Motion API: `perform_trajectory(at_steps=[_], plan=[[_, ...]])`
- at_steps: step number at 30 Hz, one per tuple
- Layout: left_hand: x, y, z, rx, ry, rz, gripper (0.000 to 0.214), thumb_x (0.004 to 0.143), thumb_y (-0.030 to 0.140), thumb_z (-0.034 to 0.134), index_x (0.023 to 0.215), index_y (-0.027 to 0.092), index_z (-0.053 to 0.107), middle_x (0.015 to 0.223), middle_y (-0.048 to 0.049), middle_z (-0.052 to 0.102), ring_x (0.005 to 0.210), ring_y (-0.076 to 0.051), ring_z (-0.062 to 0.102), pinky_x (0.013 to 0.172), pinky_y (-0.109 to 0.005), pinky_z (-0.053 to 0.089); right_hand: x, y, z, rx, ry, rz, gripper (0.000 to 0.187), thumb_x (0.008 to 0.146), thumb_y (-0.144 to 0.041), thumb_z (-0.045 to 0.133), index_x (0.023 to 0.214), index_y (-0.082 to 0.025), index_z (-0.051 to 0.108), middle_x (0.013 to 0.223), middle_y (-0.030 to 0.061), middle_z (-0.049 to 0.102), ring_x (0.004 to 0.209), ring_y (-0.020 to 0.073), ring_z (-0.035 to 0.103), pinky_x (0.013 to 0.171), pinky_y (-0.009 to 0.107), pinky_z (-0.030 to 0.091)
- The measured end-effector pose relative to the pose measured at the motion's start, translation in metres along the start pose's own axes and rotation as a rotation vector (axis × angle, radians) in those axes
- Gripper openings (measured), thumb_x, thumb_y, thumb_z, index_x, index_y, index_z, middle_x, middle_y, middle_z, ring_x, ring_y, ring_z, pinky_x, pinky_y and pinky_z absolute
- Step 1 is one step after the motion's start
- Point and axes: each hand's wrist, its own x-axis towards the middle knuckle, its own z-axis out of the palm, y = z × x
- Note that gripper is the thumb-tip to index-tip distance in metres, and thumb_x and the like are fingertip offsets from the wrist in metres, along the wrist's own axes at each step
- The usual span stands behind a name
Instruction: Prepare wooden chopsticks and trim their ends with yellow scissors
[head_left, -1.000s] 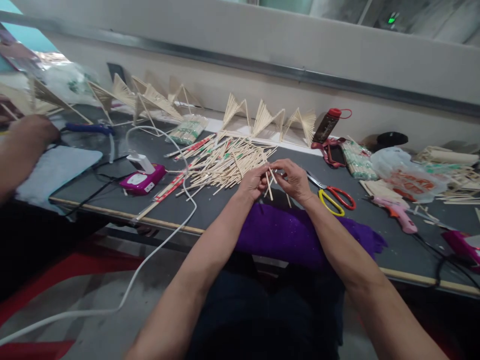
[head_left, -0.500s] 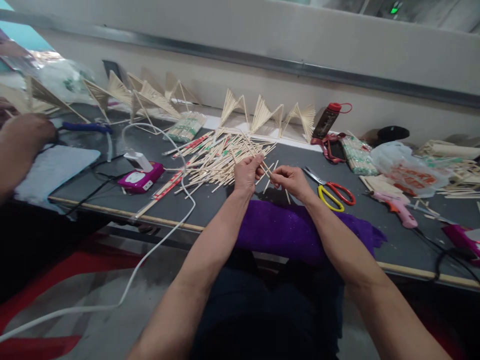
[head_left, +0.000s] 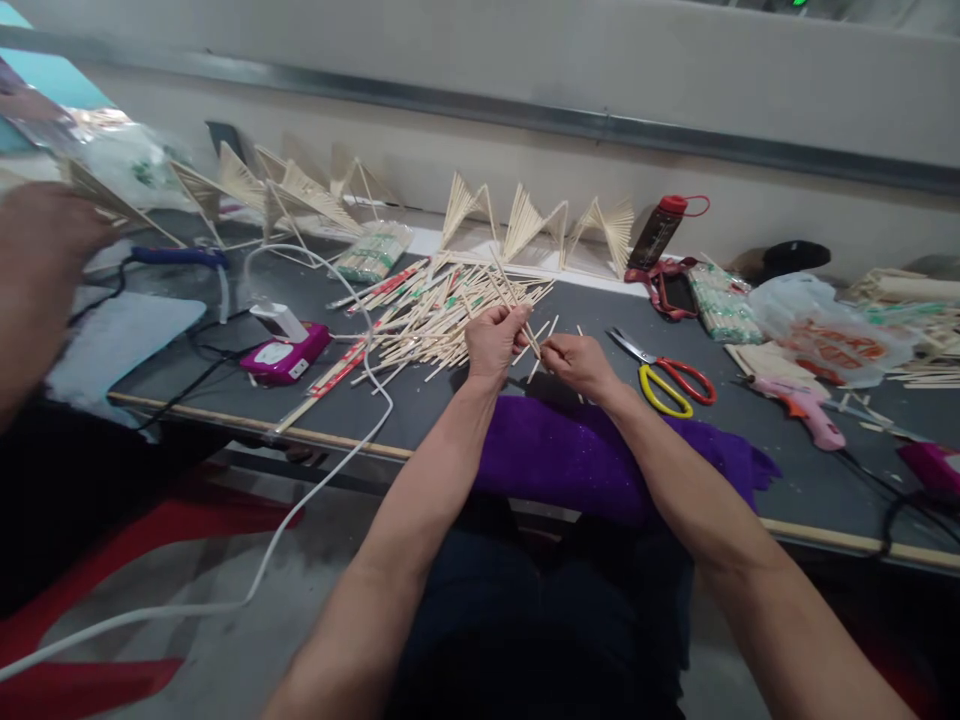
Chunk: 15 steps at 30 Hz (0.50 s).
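My left hand [head_left: 493, 342] is closed in a pinch on a few thin wooden chopsticks [head_left: 504, 283], which slant up and away over a loose pile of chopsticks [head_left: 427, 325]. Close to its right, my right hand [head_left: 581, 365] is closed at the lower end of the same chopsticks. Another stick shows above and below my right hand; whether it is held or lies on the table I cannot tell. Beneath my wrists a purple cloth [head_left: 562, 455] hangs over the table edge. Scissors [head_left: 664, 375] with red and yellow handles lie open to the right.
Twisted stick structures [head_left: 529, 225] stand along the wall. A pink glue gun [head_left: 806, 405], a plastic bag [head_left: 829, 330] and a red-capped bottle [head_left: 660, 235] are at right. A magenta power socket [head_left: 286, 355] and white cable [head_left: 379, 385] lie left, near a co-worker's blurred hand [head_left: 45, 250].
My right-hand fingers have curled in more tightly at the chopsticks' lower end. My left hand has barely moved. The co-worker's hand has risen, and the view has shifted slightly.
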Motion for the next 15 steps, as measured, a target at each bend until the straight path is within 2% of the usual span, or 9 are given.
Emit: perform_trajectory(at_steps=[4, 7, 9, 15], plan=[[0.0034, 0.0003, -0.0025, -0.083, 0.011, -0.072, 0.033, 0.067, 0.043, 0.069, 0.057, 0.015, 0.053, 0.042, 0.0042, 0.051, 0.034, -0.004, 0.044, 0.033, -0.015, 0.029, 0.0007, -0.0004, -0.0022, 0.427, -0.094, 0.173, 0.022, 0.077, -0.028, 0.044, 0.064, -0.017, 0.058, 0.058, -0.0007, 0.057, 0.050, 0.0100, 0.050, 0.051, 0.021, 0.037], [0.0039, -0.0006, -0.0029, -0.092, -0.001, -0.098, 0.034, 0.067, 0.043, 0.069, 0.057, 0.015, 0.053, 0.041, 0.0043, 0.051, 0.032, -0.004, 0.042, 0.033, -0.015, 0.028, 0.0008, 0.0005, -0.0030, 0.555, -0.114, 0.231, 0.020, 0.075, -0.029, 0.047, 0.068, -0.016, 0.060, 0.061, -0.0008, 0.058, 0.049, 0.0094, 0.050, 0.047, 0.021, 0.035], [0.0034, -0.0016, -0.0024, -0.076, -0.003, -0.100, 0.034, 0.066, 0.044, 0.069, 0.058, 0.015, 0.053, 0.041, 0.0040, 0.051, 0.032, -0.004, 0.042, 0.034, -0.015, 0.029, 0.0001, 0.0000, -0.0025, 0.525, -0.102, 0.183, 0.020, 0.076, -0.030, 0.048, 0.065, -0.016, 0.059, 0.060, -0.0011, 0.057, 0.050, 0.0091, 0.050, 0.049, 0.021, 0.036], [0.0019, -0.0041, -0.0003, -0.040, -0.008, -0.066, 0.034, 0.066, 0.044, 0.070, 0.059, 0.014, 0.054, 0.042, 0.0036, 0.052, 0.034, -0.005, 0.044, 0.034, -0.015, 0.030, -0.0017, -0.0042, -0.0003, 0.219, -0.012, 0.058, 0.023, 0.077, -0.026, 0.045, 0.059, -0.017, 0.056, 0.054, -0.0019, 0.055, 0.052, 0.0088, 0.048, 0.053, 0.021, 0.034]])
